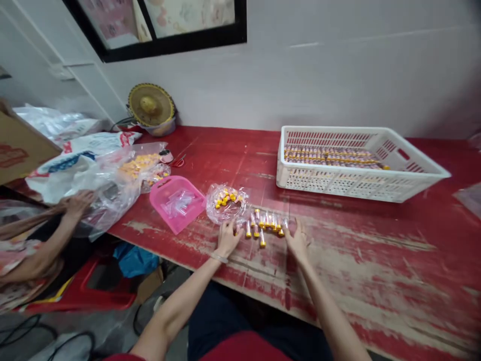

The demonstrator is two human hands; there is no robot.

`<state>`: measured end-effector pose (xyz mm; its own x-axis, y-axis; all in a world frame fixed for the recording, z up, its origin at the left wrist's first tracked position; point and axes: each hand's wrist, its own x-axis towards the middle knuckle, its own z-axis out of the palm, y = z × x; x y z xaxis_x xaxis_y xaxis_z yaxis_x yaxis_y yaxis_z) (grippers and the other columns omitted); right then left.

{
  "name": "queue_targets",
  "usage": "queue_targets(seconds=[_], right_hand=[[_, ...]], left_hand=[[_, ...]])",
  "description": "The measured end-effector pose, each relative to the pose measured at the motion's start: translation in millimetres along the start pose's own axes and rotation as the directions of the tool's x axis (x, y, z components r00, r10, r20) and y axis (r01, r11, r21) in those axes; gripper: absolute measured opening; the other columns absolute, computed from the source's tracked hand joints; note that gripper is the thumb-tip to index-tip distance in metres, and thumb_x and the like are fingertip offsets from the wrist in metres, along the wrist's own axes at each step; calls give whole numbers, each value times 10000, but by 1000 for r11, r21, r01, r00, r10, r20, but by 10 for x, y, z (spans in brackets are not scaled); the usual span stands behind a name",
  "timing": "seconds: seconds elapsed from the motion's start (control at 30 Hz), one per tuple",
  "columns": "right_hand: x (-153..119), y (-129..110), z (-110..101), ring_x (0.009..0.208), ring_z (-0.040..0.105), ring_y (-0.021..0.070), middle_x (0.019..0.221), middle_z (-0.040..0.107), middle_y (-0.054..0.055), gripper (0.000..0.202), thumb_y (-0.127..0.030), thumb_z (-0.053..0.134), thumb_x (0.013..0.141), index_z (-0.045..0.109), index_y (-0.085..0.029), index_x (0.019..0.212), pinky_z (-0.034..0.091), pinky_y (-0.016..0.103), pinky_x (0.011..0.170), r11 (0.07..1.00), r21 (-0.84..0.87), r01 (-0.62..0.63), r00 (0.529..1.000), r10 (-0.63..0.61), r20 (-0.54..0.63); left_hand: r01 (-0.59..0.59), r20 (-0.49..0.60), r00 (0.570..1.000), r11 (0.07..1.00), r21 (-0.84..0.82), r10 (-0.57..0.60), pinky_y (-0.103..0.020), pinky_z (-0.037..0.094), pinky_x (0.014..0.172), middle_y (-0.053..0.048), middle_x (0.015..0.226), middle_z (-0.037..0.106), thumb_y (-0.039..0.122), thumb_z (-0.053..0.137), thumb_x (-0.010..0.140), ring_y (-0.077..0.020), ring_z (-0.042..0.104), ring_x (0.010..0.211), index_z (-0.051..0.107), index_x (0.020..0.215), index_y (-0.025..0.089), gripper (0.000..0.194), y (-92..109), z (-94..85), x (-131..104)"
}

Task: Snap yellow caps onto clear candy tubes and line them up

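A loose group of small clear tubes with yellow caps and pinkish contents [262, 223] lies on the worn red table between my hands. My left hand [227, 240] rests at the left end of the group, thumb and fingers apart, with its fingertips beside a tube. At the right end, my right hand [298, 241] has its thumb against the outermost tubes and its fingers spread. Just beyond my left hand sits a clear plastic bag [213, 206], its mouth open, with more yellow-capped pieces [228, 196] inside.
A white perforated crate [345, 178] holding rows of similar tubes stands at the back right. Left of the bag lies a pink dustpan-shaped tray [160, 200] with clear pieces. Farther left are red scissors [178, 161], a straw hat [150, 104], plastic sacks and a co-worker's hands [77, 203].
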<state>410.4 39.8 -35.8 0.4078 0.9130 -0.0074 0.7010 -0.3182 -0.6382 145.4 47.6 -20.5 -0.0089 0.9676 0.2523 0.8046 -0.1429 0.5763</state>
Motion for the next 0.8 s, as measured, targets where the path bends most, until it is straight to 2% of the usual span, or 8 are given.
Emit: queue_targets(seconds=[0.07,0.13,0.27,0.37,0.5,0.6,0.7,0.8], right_hand=[[80,-256,23,1404,148,447,1551,173,211,834,-763,335,802,309,-262,1469,187,746,980,997,-45,-59,997,61,42],[161,-485,52,1411,24,479,1580,82,182,859,-802,366,766,324,-307,1466,144,780,956,996,-73,-48,994,55,94],[198,-774,195,1384,2,531,1576,111,185,886,-847,334,740,337,-335,1463,80,830,891,987,-158,-32,974,67,216],[154,-827,298,1377,38,536,1563,166,183,806,-804,327,783,343,-362,1456,71,849,854,972,-233,-16,966,75,248],[124,-747,291,1360,134,528,1539,251,144,642,-686,322,867,361,-397,1438,54,853,854,954,-296,51,978,12,208],[135,-610,196,1330,215,521,1535,264,124,633,-690,326,866,373,-407,1430,46,846,870,939,-329,98,980,-33,198],[153,-372,72,1310,286,479,1525,294,119,626,-669,346,876,383,-384,1433,71,804,936,919,-365,147,982,-92,165],[188,-8,-80,1329,302,406,1478,382,110,554,-563,368,916,404,-353,1428,127,729,1015,897,-387,215,976,-191,99]], left_hand=[[-46,29,999,999,21,45,-399,450,931,-84,957,618,365,570,853,-248,547,1003,503,1347,203,524,132,63,86],[-34,57,998,999,31,32,-417,433,950,-93,1010,638,368,533,877,-263,521,1052,472,1382,228,528,235,129,115],[166,57,984,985,40,-169,-554,336,1019,-122,1322,541,436,440,918,-327,421,1234,444,1404,286,509,391,277,118],[269,71,960,963,24,-270,-616,294,1015,-127,1404,468,573,417,895,-362,383,1279,466,1381,333,545,496,394,143],[289,2,957,957,40,-289,-611,278,1021,-123,1432,426,642,399,872,-375,339,1303,582,1274,337,537,657,576,122],[267,-54,963,962,50,-265,-593,259,1043,-115,1447,411,619,385,889,-368,318,1305,613,1245,326,514,786,726,35],[230,-54,972,972,53,-227,-575,273,1038,-110,1434,426,607,373,900,-357,353,1268,612,1252,336,505,938,873,-50],[138,3,990,989,52,-139,-552,274,1047,-100,1407,456,625,392,888,-339,376,1247,614,1247,341,510,1135,1029,-91]])
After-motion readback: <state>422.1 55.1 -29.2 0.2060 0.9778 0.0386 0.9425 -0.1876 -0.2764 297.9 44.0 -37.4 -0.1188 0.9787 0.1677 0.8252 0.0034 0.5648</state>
